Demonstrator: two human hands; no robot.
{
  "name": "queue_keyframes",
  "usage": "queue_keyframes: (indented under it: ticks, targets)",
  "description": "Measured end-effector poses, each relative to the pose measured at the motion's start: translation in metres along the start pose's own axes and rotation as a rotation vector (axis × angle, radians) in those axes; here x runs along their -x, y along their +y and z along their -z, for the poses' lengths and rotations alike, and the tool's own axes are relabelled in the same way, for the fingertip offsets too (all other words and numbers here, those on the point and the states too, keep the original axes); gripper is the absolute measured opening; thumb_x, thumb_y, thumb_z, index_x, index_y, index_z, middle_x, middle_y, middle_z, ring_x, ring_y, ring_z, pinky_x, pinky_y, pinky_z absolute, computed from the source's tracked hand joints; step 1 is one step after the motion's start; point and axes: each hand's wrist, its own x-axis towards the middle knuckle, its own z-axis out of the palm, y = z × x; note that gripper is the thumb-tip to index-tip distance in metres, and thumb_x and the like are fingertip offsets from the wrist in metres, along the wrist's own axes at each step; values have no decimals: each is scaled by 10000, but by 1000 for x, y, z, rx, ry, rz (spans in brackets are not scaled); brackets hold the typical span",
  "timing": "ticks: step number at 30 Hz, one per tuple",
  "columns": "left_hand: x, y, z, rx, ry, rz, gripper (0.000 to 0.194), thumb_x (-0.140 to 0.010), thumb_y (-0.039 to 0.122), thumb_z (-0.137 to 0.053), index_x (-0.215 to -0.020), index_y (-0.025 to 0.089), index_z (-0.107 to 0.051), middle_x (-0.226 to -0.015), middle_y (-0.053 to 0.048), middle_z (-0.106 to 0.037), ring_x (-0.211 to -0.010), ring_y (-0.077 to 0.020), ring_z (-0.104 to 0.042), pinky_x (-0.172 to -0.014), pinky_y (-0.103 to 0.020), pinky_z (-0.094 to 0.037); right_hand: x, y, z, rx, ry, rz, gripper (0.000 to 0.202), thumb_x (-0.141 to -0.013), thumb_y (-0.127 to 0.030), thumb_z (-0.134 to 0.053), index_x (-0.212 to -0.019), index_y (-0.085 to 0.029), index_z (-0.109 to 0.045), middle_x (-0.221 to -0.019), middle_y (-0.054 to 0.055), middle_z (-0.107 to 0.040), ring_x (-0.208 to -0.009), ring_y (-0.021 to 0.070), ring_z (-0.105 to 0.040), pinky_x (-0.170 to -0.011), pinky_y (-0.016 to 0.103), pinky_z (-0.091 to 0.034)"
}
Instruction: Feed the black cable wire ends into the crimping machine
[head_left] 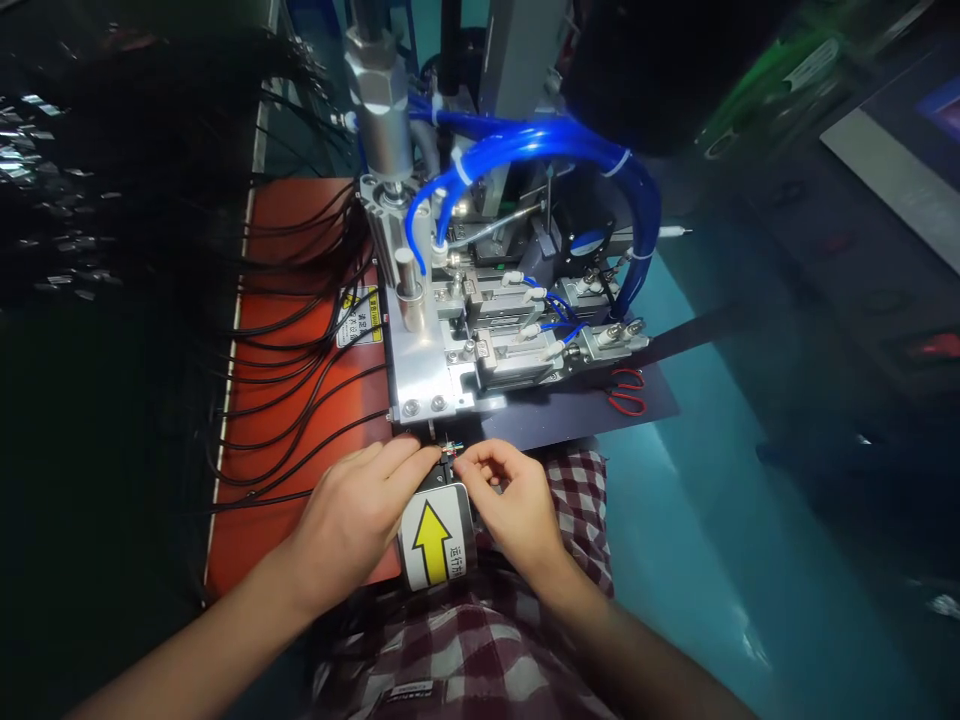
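My left hand (360, 510) is closed, its fingertips pressed together beside a small part with fine coloured wires (451, 449) at the front of the machine (420, 370). From the other side, my right hand (517, 500) pinches at the same spot, thumb and forefinger together. What sits between the fingertips is too small to make out. Just below the fingertips is a rounded cover with a yellow arrow (433, 540), which lies between my two hands.
Black cables (300, 350) run over the orange surface (262, 400) on the left. Blue hoses (555, 140) arch above the machine's metal cylinders. Red-handled scissors (627, 392) lie at the right on the dark plate (570, 420).
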Motion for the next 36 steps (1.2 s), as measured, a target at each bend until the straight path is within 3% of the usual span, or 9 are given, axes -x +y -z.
queue_keyframes:
  ticks: [3, 5, 11, 16, 19, 23, 26, 29, 36]
  targets:
    - [0, 0, 0, 1, 14, 0, 250, -919, 147, -385, -1045, 104, -596, -852, -104, -648, -727, -211, -614, -609, -321, -522, -1, -5, 4, 222, 58, 243, 123, -813, -203, -541, -699, -182, -581, -688, 8, -550, -627, 143, -495, -637, 276, -407]
    - [0, 0, 0, -5, 17, 1, 253, -918, 143, -380, -1050, 111, -594, -852, -102, -649, -720, -214, -615, -598, -323, -520, -3, -6, 5, 240, 57, 282, 120, -802, -186, -536, -687, -184, -571, -682, 1, -531, -620, 138, -480, -629, 272, -397]
    - [0, 0, -1, -8, 32, -11, 255, -923, 157, -374, -1049, 109, -590, -836, -109, -651, -707, -222, -617, -574, -324, -513, -16, 4, 0, -276, -87, -123, 113, -724, -241, -582, -639, -177, -541, -518, -51, -473, -470, 106, -419, -467, 227, -324]
    - [-1, 0, -1, -4, 27, -7, 249, -922, 159, -381, -1055, 112, -586, -838, -104, -652, -712, -217, -617, -584, -318, -513, -19, 12, 3, -414, -147, -204, 129, -736, -249, -607, -650, -167, -558, -499, -57, -480, -463, 96, -418, -489, 224, -327]
    - [0, 0, -1, -7, 31, -15, 256, -921, 144, -373, -1062, 107, -583, -854, -104, -654, -719, -214, -617, -592, -316, -515, -18, 11, 7, -301, -57, -128, 155, -786, -302, -592, -709, -167, -585, -564, -39, -496, -498, 105, -434, -502, 233, -353]
    - [0, -1, -2, -26, 27, -10, 260, -920, 144, -370, -1048, 104, -593, -859, -108, -654, -720, -217, -617, -587, -317, -515, -13, 3, 4, 65, 30, 125, 137, -826, -295, -584, -872, -187, -656, -748, 12, -576, -601, 134, -496, -565, 261, -396]
    - [1, -1, -3, -35, 22, 0, 273, -923, 152, -359, -1045, 97, -597, -847, -112, -654, -693, -214, -613, -569, -316, -512, -10, -2, -3, 240, 75, 238, 100, -819, -268, -610, -846, -197, -676, -724, 7, -552, -604, 138, -495, -570, 269, -391]
    - [2, -1, -3, -30, 15, 5, 274, -921, 149, -358, -1049, 105, -596, -857, -111, -655, -703, -214, -614, -576, -316, -514, -10, -2, -10, 198, 133, 275, 61, -814, -226, -616, -792, -192, -661, -722, 4, -544, -615, 135, -497, -555, 262, -388]
    - [3, -1, -4, -9, 8, 13, 258, -903, 115, -382, -1043, 111, -599, -878, -113, -651, -756, -218, -616, -616, -313, -520, -11, 4, -14, -16, 125, 276, 86, -808, -171, -594, -723, -176, -607, -727, 1, -521, -617, 122, -486, -501, 231, -372]
